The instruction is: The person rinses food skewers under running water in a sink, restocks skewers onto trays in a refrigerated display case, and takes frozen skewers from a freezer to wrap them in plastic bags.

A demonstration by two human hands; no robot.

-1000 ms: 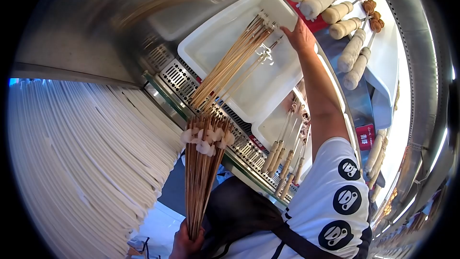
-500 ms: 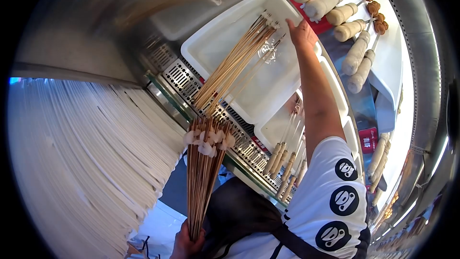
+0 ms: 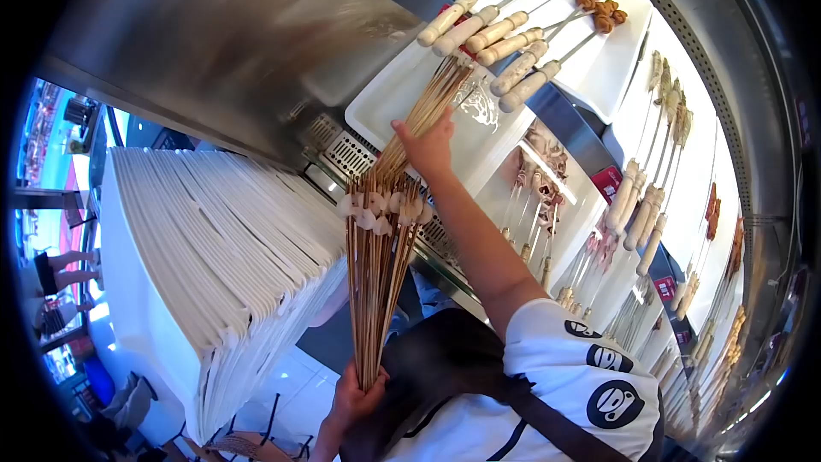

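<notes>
My left hand (image 3: 357, 395) is closed around the lower ends of a thick bundle of thin wooden skewers (image 3: 374, 291), held upright. Pale, whitish pieces of food sit near the tops of these skewers. My right hand (image 3: 428, 147) is at a second bunch of wooden skewers (image 3: 438, 94), lying slanted in a white tray (image 3: 376, 107). Its thumb and fingers are spread on either side of that bunch; whether they touch it I cannot tell. Whitish food is at the far ends of the bunch, and its near ends meet the top of the held bundle.
A tall stack of white trays (image 3: 222, 239) stands on the left. Wooden-handled skewers (image 3: 513, 43) with brown food lie beyond the tray. More trays of meat skewers (image 3: 543, 180) run to the right. A metal wall (image 3: 222, 43) rises behind, and a perforated metal strip (image 3: 351, 154) edges the counter.
My right hand has moved from the tray's far edge back to the skewers lying in it. My left hand still holds its bundle. The view has shifted, showing more trays at right.
</notes>
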